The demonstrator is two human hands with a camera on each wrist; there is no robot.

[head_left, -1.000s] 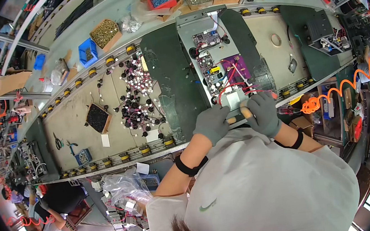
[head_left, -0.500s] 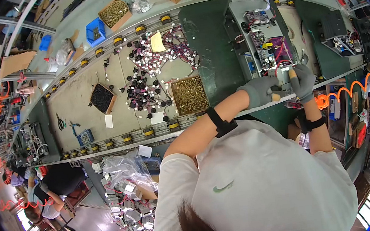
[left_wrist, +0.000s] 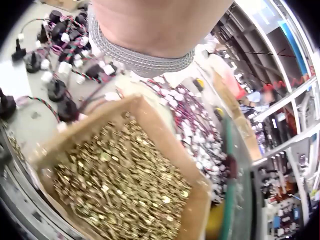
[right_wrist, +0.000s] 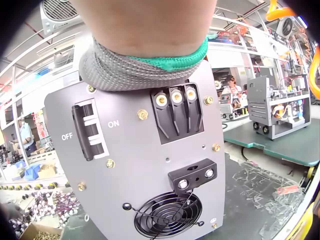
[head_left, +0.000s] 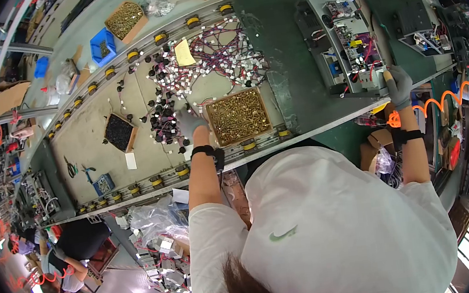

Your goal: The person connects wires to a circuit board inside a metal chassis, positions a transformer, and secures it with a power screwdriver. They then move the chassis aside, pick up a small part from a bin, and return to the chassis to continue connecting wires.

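My left hand point(head_left: 190, 121), in a grey glove, reaches down into a heap of black-ended cables point(head_left: 163, 120) with white plugs. Its fingertips are lost among the cables, so I cannot tell whether it pinches one. Only that glove's cuff point(left_wrist: 140, 60) shows in the left wrist view. My right hand point(head_left: 399, 87) holds the near right corner of an opened metal machine point(head_left: 353, 46) with circuit boards inside. In the right wrist view the glove lies over the top edge of the machine's grey panel point(right_wrist: 125, 140), which carries an ON/OFF switch point(right_wrist: 89, 130) and a fan grille point(right_wrist: 170, 215).
Just right of my left hand stands a box of brass-coloured fasteners point(head_left: 237, 93). Behind it spread more white-plugged cables point(head_left: 219, 61) under a yellow paper point(head_left: 184, 52). A smaller box of black parts point(head_left: 119, 132) lies left. A second machine point(head_left: 417, 24) stands farther right.
My left hand has left the machine and swung left to the cable heap. My right hand stays at the machine, which now stands turned and a little farther right in the head view.
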